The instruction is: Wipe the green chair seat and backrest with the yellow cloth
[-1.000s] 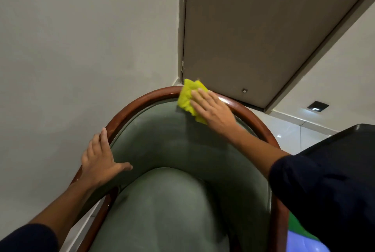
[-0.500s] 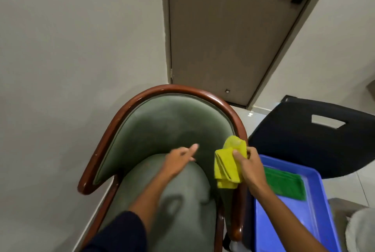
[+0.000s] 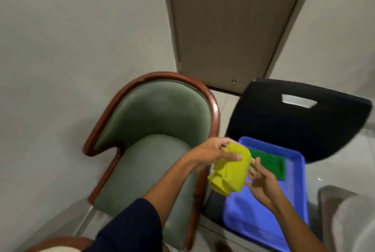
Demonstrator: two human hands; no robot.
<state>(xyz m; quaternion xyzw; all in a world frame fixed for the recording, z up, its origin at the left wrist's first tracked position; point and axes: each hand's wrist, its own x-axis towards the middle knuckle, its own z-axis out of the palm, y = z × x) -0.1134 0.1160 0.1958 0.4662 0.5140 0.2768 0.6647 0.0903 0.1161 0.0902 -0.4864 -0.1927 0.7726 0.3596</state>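
The green chair [image 3: 154, 122] with a curved brown wooden frame stands against the wall at centre left, its seat and backrest uncovered. The crumpled yellow cloth [image 3: 229, 170] hangs in the air to the right of the seat, over the edge of a blue tray. My left hand [image 3: 211, 154] grips the cloth's top with fingers and thumb. My right hand [image 3: 261, 182] touches the cloth's right side with its fingers spread.
A blue plastic tray [image 3: 292, 211] holding a folded green cloth [image 3: 269, 164] rests on a black chair [image 3: 294, 118] right of the green one. A closed door [image 3: 229, 24] is behind. A grey cushion [image 3: 349, 221] lies at the right edge, and another wooden frame [image 3: 56, 244] shows bottom left.
The cloth left the backrest's top rim and came down to the right of the chair. My left hand let go of the armrest and took hold of the cloth; my right hand loosened.
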